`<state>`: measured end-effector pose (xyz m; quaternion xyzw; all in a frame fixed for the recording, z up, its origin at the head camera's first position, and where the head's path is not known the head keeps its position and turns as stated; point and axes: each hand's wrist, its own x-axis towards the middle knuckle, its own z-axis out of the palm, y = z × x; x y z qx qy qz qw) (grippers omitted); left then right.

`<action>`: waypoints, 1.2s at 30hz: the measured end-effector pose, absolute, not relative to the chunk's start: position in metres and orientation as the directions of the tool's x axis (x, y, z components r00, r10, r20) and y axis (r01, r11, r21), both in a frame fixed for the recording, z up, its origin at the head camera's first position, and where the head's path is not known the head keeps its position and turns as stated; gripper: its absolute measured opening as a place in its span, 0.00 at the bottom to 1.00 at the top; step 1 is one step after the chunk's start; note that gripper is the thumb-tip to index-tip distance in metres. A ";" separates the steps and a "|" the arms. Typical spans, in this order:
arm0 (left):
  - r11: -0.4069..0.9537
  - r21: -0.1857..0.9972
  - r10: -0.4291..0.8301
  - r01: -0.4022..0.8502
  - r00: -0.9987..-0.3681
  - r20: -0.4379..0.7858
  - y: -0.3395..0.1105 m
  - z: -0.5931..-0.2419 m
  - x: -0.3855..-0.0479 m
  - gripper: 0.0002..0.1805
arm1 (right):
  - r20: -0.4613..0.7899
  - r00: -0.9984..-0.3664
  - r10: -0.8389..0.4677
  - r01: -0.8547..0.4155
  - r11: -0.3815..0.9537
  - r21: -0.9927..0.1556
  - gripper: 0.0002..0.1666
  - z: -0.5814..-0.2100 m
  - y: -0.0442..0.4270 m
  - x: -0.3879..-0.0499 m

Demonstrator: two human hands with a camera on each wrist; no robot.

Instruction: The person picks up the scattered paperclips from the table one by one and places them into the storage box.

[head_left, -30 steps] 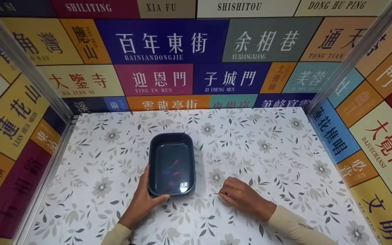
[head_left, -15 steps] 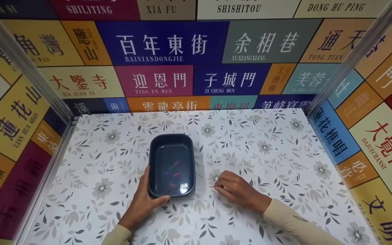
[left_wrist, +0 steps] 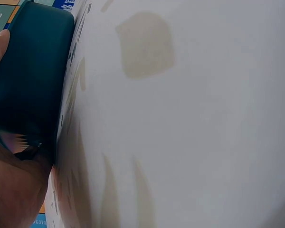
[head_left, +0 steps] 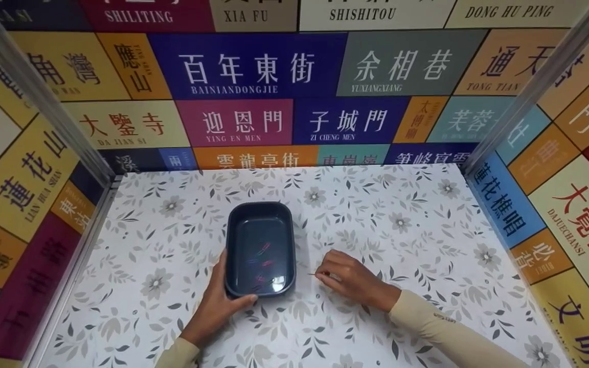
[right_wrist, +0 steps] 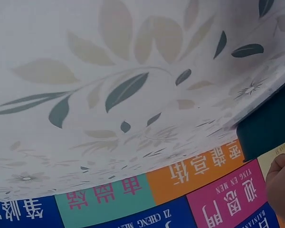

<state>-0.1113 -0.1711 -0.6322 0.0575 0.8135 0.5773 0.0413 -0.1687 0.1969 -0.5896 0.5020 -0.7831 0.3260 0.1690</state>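
A dark blue rectangular dish (head_left: 261, 212) stands on the table in the head view. Several small thin red, pink and blue pieces (head_left: 264, 249) lie on its bottom, too small to tell their kind. My left hand (head_left: 221, 301) grips the dish's near left corner, fingers along the left side and thumb at the near wall. The left wrist view has the dish's outer wall (left_wrist: 33, 61) and part of the hand around it. To the right of the dish, my right hand (head_left: 350, 278) pinches a thin reddish sliver (head_left: 312, 274), its tip pointing at the dish.
A white floral cloth (head_left: 402, 245) covers the table. Panels with Chinese lettering (head_left: 243, 64) stand at the back and on both sides. Clear upright edges (head_left: 535, 87) mark the corners.
My right hand has moved left and slightly away from me, bringing the thin sliver closer to the dish. The left hand and dish stay in place on the table.
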 end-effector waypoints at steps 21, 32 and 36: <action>0.347 0.938 0.114 -0.001 -0.993 -0.043 -0.169 -0.632 -0.111 0.76 | 0.557 -0.434 -0.709 -0.900 0.305 -0.313 0.03 -0.582 0.176 -0.183; 0.331 0.943 0.125 0.017 -0.992 -0.026 -0.168 -0.631 -0.111 0.76 | 0.539 -0.448 -0.713 -0.892 0.322 -0.316 0.02 -0.579 0.170 -0.187; 0.343 0.939 0.127 0.019 -0.992 -0.027 -0.168 -0.631 -0.111 0.75 | 0.542 -0.448 -0.712 -0.892 0.316 -0.323 0.03 -0.578 0.167 -0.190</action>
